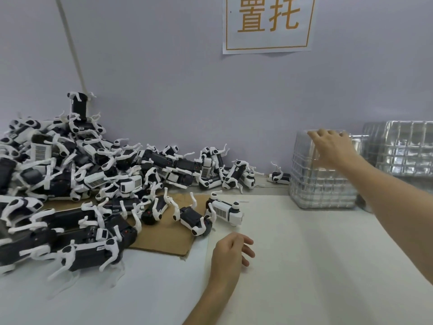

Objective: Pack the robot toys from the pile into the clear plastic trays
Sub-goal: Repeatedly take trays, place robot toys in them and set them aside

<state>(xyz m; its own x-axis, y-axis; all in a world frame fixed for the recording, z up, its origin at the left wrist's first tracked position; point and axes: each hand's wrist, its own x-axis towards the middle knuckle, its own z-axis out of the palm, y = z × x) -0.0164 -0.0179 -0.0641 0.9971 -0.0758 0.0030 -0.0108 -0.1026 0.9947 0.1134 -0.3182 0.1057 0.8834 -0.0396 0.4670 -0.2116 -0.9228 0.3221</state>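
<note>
- Firstly, found the pile of robot toys [70,184] heaped against the wall at left and spilling forward over a cardboard sheet [168,240]. Noted thin white legs interlocked throughout. Judged a slide likely on pulling any toy from low in the heap, with neighbours dragged along towards the near table edge.
- Found the stack of clear plastic trays [323,186] standing at right, close to the wall, with a second tray stack [403,148] just behind and beside it. Judged the tall, light stack liable to tip or skid under a sideways pull.
- Found the right hand [332,146] laid over the top of the nearer stack, fingers draped across the upper edge. Could not tell whether gripping the top tray or merely resting on it. Judged nested trays prone to sticking together, and so to several lifting at once or the whole stack toppling.
- Found the left hand [232,252] low over the white table [316,266], fingers loosely curled and holding nothing, well apart from the trays. Judged the stack unbraced as a result.
- Found a white-bodied toy [226,211] at the front of the pile, touching or just beside a dark toy [192,219] lying on its side. Judged the slender legs prone to snagging or bending if pressed misaligned into a tray pocket.
</note>
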